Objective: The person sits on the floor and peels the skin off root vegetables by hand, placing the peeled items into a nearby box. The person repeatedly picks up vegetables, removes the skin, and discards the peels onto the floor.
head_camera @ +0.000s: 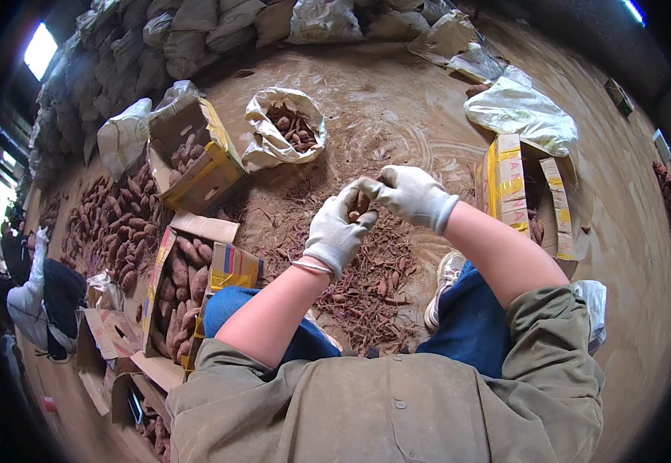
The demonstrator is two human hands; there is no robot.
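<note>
In a white knit glove, my left hand (338, 228) grips a small reddish-brown sweet potato (361, 204), which the fingers partly cover. My right hand (407, 194), gloved the same way, meets it from the right with its fingertips at the upper end of the root. Whether the right fingers pinch the root itself or only a bit of its tip is hidden. Both hands are held over a pile of broken roots and trimmings (370, 289) on the floor between my shoes.
Left of me stand a cardboard box of large sweet potatoes (182, 289), a taped box (196, 168) and a heap of sweet potatoes (118, 226). An open white sack (286, 127) holds small ones ahead. Another taped box (509, 185) is at right. A person (46, 301) crouches far left.
</note>
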